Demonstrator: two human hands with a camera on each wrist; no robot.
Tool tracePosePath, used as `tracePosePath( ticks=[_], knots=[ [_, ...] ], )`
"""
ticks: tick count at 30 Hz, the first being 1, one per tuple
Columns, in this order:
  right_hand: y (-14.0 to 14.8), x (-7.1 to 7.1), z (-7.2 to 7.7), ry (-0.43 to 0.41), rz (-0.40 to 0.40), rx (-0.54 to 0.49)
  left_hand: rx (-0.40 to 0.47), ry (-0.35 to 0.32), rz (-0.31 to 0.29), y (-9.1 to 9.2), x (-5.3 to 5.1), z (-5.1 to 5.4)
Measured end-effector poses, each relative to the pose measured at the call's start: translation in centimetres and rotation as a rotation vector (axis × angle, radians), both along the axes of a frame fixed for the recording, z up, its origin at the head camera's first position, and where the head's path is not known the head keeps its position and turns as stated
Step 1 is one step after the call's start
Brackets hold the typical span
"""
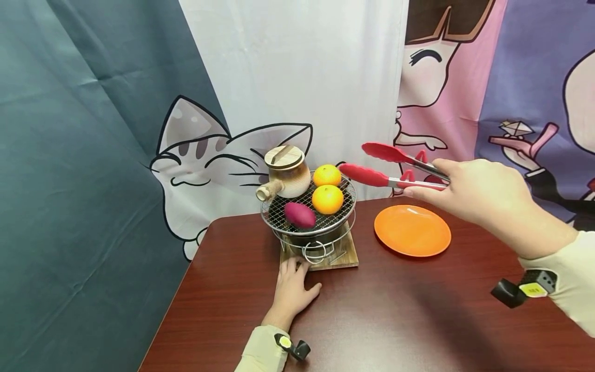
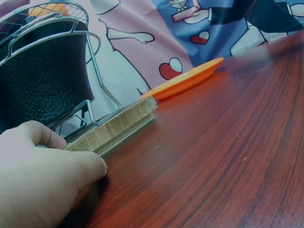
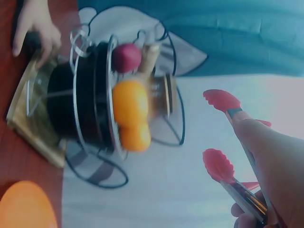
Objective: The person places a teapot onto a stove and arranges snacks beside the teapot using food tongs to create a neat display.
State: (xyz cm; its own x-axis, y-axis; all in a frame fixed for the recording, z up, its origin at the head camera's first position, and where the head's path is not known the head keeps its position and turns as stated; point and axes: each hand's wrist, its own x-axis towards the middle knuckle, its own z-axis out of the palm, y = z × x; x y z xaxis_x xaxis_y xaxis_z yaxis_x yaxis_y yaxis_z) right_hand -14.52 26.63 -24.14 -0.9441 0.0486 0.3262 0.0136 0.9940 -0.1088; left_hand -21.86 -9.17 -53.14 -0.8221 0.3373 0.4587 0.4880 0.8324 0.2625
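My right hand (image 1: 488,199) grips a pair of metal tongs (image 1: 418,183) with red tips. The tips stand apart with nothing between them, right of the grill. On the wire grill rack (image 1: 274,214) sit two oranges (image 1: 327,200), a purple sweet potato (image 1: 299,215) and a lidded clay pot (image 1: 294,181) with a side handle. Below the rack is a black stove body (image 2: 45,71) in a wire frame, standing on a wooden board (image 1: 348,253). My left hand (image 1: 292,292) rests its fingers on the board's front left edge, its thumb spread out over the table.
An orange plate (image 1: 412,231) lies on the dark red wooden table (image 1: 372,320), right of the board. Behind the table hangs a printed curtain (image 1: 325,62) with cartoon figures, close to the back edge. Another grey-green cloth (image 1: 83,196) hangs at the left.
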Motion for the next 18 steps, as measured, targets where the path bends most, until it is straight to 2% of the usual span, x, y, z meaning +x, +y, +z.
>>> tracePosePath(
  ticks=[7,13,18],
  knots=[
    [3.5,-1.1,-1.7,-0.015,-0.065,-0.008,0.012,-0.002,-0.003,-0.1,0.1,-0.2],
    [6.8,-1.7,-3.2,-0.036,-0.125,-0.053,0.021,-0.014,-0.007,-0.1,0.2,-0.1],
    [10.1,-2.0,-4.9,-0.067,-0.164,-0.096,0.029,0.002,-0.013,-0.1,0.3,0.2]
  ],
)
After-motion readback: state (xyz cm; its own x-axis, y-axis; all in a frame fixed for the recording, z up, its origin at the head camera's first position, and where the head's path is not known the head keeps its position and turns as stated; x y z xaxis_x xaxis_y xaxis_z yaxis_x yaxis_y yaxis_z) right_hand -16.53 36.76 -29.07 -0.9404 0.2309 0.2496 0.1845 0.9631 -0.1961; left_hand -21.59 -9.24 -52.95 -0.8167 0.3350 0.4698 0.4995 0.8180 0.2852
